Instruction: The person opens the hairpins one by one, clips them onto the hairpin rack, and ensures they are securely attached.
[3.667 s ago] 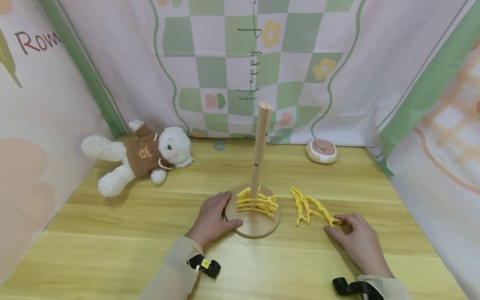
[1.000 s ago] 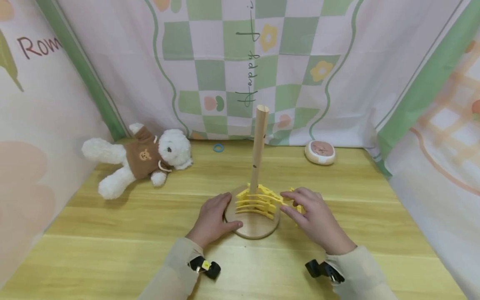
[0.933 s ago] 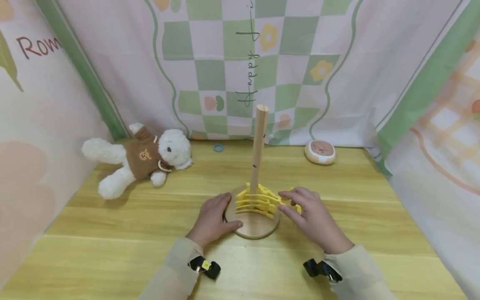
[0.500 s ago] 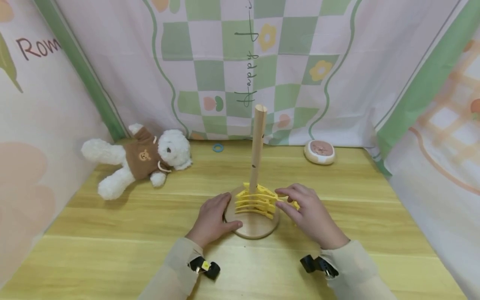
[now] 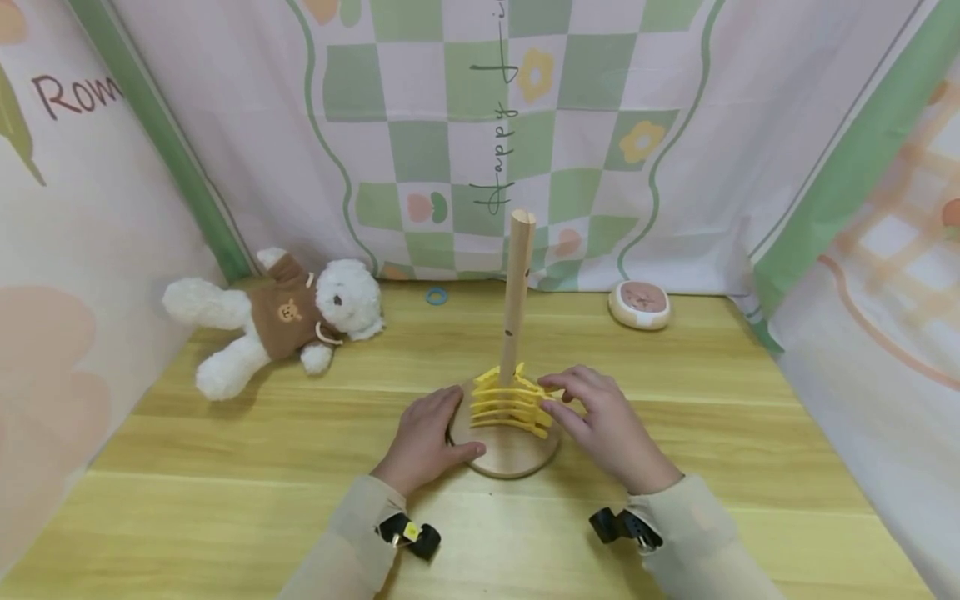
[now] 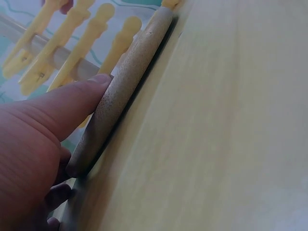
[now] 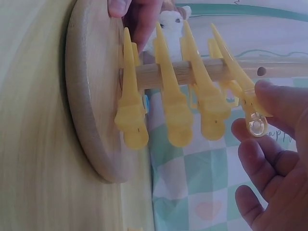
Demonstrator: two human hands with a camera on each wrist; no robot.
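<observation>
A wooden stand has a round base (image 5: 517,460) and an upright wooden post (image 5: 517,292). Several curved yellow plastic pieces (image 5: 498,421), with rounded ends, sit one above another around the post's lower part. My left hand (image 5: 427,437) grips the left side of the base. In the left wrist view its thumb (image 6: 72,103) lies on the base's face and the fingers are at the edge. My right hand (image 5: 607,425) pinches the end of the topmost yellow piece (image 7: 236,72) between thumb and finger. That piece tilts against the others in the right wrist view.
A white plush dog (image 5: 281,317) in a brown top lies at the back left. Behind the stand are a blue ring (image 5: 437,296) and a small round white-and-pink device (image 5: 640,304). Printed curtains (image 5: 420,150) enclose the wooden table (image 5: 225,508).
My right hand took a yellow piece from the table on the right and moved left with it to the post. The loose yellow piece is now hidden in the head view. The left hand stays.
</observation>
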